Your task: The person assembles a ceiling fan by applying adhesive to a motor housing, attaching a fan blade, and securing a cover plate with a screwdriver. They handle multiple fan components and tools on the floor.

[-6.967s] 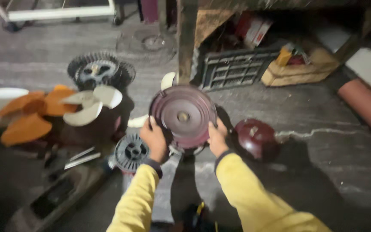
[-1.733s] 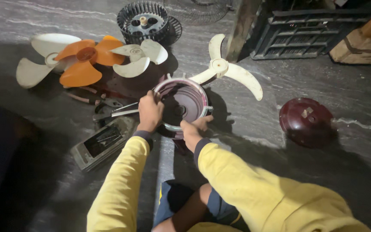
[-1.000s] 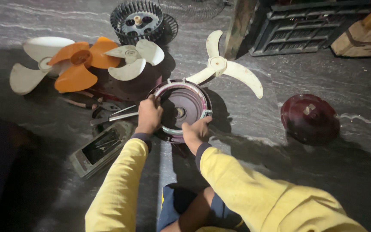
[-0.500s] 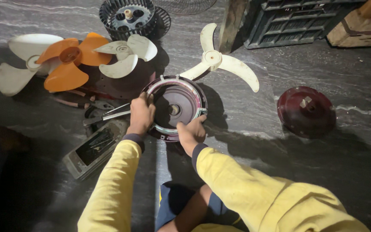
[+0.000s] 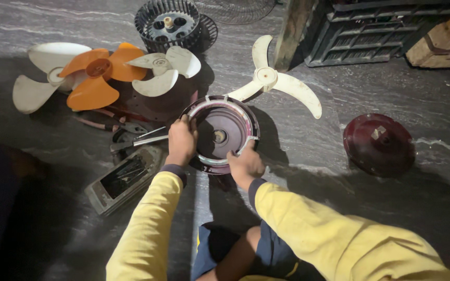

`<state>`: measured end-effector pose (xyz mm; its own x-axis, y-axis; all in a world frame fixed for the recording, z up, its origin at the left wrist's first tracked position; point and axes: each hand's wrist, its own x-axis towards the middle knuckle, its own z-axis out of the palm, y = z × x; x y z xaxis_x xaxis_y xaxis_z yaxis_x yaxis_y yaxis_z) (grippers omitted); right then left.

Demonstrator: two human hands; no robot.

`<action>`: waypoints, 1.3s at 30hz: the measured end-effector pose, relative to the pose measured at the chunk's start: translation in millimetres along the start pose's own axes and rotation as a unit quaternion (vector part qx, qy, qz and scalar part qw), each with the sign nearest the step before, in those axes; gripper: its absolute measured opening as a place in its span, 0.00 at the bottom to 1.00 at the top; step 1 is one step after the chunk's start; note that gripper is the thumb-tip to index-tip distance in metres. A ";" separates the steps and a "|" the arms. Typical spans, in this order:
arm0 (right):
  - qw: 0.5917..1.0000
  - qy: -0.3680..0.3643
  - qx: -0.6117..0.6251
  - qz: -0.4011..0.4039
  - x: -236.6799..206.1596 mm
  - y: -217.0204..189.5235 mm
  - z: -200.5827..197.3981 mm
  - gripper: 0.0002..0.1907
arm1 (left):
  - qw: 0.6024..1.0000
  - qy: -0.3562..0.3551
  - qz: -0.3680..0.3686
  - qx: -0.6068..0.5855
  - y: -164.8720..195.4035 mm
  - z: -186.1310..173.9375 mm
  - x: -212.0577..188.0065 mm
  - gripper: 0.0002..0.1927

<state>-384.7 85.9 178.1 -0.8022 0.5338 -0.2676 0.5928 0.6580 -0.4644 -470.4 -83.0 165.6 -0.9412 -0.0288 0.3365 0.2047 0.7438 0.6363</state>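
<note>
Around the round maroon fan housing, room is tight from nine to one o'clock. A metal tool and an open grey case crowd nine and eight o'clock. The small cream blade sits at eleven, and the cream three-blade propeller nearly touches at one. Bare grey floor lies open at three, up to the maroon dome cover.

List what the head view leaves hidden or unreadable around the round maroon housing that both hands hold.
- Underside of the round maroon housing: faces the floor.
- Its near rim: covered by the left hand and right hand.
- Tools beside the left hand: in shadow, kind unclear.
- Orange fan blade: covers part of a white blade beneath.
- Wooden block: cut off by the top-right edge.
</note>
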 end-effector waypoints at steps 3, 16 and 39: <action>1.000 -0.012 -0.024 -0.011 10.0 4.8 -6.5 0.32 | 0.998 0.027 0.041 0.045 -3.9 7.8 4.1 0.11; 0.999 -0.021 -0.040 -0.013 7.0 -6.4 -19.5 0.36 | 0.901 -0.139 0.227 0.343 -8.2 11.4 46.0 0.04; 0.921 -0.013 -0.091 -0.379 41.5 45.1 15.9 0.15 | 0.830 0.016 -0.287 -0.478 -2.6 15.4 -120.5 0.18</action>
<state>-392.4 129.3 132.6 -0.9903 -0.1277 0.0543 -0.1388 0.9153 -0.3780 -361.6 -71.2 112.7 -0.9526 -0.2252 -0.2044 -0.1410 -0.2684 0.9529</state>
